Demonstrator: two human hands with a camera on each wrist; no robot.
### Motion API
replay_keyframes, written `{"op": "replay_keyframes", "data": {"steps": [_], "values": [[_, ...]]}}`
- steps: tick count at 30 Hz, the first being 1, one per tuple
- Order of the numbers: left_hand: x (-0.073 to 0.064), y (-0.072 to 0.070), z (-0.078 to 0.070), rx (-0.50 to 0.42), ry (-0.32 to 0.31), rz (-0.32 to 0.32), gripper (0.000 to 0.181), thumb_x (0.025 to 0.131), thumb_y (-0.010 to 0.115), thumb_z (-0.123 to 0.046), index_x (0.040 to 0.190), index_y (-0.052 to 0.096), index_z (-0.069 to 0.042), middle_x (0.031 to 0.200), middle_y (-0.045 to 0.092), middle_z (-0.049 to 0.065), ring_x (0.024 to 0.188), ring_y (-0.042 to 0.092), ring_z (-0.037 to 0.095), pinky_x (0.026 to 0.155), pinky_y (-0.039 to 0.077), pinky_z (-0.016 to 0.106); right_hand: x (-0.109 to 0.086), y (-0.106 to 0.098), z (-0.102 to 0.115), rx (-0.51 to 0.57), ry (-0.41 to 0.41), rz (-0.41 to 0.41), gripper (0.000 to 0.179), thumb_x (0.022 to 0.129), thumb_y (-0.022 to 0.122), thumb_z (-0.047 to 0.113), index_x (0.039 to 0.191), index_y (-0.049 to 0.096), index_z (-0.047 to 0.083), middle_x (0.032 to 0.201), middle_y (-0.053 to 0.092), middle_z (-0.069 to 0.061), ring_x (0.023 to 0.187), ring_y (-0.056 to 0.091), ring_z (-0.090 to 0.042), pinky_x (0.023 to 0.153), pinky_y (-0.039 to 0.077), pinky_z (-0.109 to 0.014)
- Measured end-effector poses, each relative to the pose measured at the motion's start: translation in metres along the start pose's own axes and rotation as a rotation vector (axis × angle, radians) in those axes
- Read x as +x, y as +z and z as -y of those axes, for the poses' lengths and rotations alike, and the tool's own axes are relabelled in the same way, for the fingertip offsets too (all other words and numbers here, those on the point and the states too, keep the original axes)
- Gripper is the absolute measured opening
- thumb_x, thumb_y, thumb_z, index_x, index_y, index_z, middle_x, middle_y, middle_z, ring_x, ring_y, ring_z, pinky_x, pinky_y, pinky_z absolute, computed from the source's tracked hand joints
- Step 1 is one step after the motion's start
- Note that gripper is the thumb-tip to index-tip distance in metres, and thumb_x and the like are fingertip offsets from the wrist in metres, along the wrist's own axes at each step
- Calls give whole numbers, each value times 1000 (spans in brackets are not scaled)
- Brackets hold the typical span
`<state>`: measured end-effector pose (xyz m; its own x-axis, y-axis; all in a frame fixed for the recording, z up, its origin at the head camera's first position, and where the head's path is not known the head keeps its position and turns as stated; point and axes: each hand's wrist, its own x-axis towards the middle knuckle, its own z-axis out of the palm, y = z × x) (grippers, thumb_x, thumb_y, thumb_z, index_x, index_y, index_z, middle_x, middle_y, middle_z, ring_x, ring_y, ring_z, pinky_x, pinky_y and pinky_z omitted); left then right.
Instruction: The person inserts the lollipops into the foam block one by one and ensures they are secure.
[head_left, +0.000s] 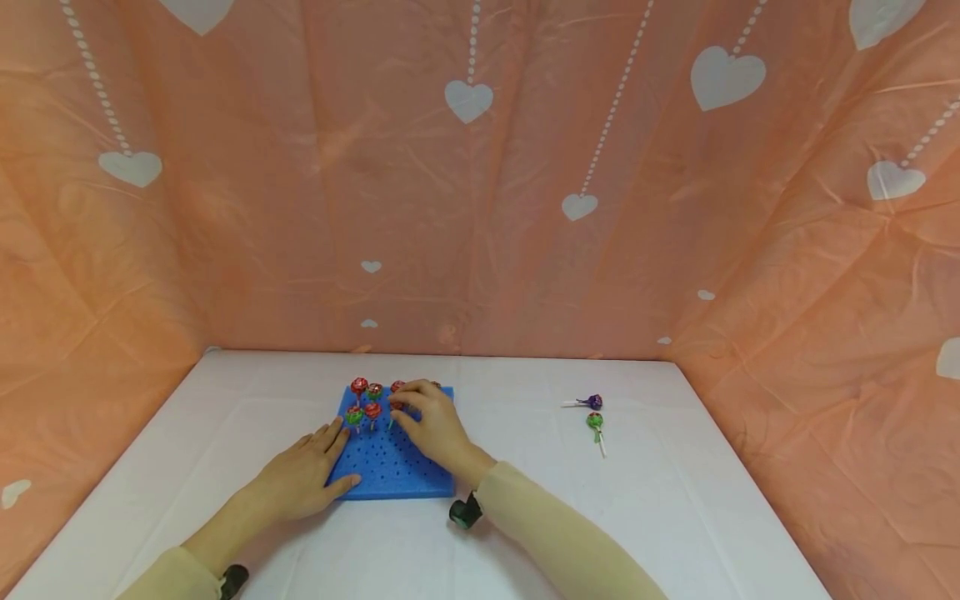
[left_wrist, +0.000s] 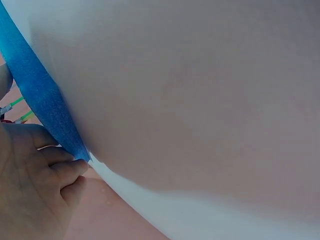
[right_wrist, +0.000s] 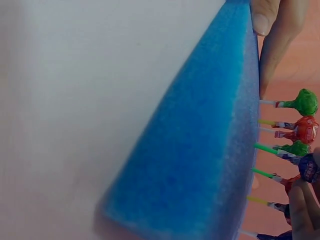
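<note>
My right hand point(head_left: 438, 429) is over the far part of a blue foam board point(head_left: 397, 483) full of small holes. Its fingers pinch a dark purple lollipop point(right_wrist: 309, 167) with a green stick, which stands upright at the board. My left hand point(head_left: 303, 475) rests along the board's left side with fingers extended, its thumb over the near left corner. Several wrapped lollipops stand in the board by the right hand, among them a red lollipop point(head_left: 359, 386) and a green lollipop point(head_left: 355, 416). The right hand partly hides others behind it.
To the right on the white table point(head_left: 525, 467) lie a purple lollipop point(head_left: 595, 402) and a green lollipop point(head_left: 596, 421), both with white sticks. An orange curtain point(head_left: 420, 208) with white hearts hangs behind and on both sides of the table.
</note>
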<state>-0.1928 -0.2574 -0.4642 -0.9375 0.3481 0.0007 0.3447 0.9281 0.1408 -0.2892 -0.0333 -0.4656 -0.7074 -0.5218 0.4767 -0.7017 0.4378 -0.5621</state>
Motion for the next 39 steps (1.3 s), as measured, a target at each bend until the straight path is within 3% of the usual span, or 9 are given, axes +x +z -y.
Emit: {"op": "replay_keyframes", "data": {"steps": [8,19,33,39], "values": [[-1,0,-1,-2,18,-31,84,100,61,-53,144,48,17,153,39,41,138,45,57,111,40,65,-1,2,1,-47,38,78,28,102,69,11,129,74,10,127,67,-4,117,65,-18,98,54,-23],[0,-3,-2,-5,14,-32,84,100,62,-53,145,48,17,154,39,40,139,44,57,112,40,66,-1,-1,1,-51,18,72,29,101,70,12,129,74,11,127,67,-4,115,66,-16,96,54,-20],[-1,1,-1,-20,7,-33,84,101,61,-52,146,47,16,155,38,40,139,43,57,112,39,66,-10,-5,1,-13,0,43,37,101,70,14,138,68,10,140,64,-4,130,62,-19,108,51,-31],[-1,2,-1,-14,2,-37,83,101,62,-52,146,47,16,155,38,40,139,43,57,112,39,65,-16,-14,-1,55,7,19,37,100,71,12,137,68,9,140,64,-5,123,66,-21,100,55,-27]]}}
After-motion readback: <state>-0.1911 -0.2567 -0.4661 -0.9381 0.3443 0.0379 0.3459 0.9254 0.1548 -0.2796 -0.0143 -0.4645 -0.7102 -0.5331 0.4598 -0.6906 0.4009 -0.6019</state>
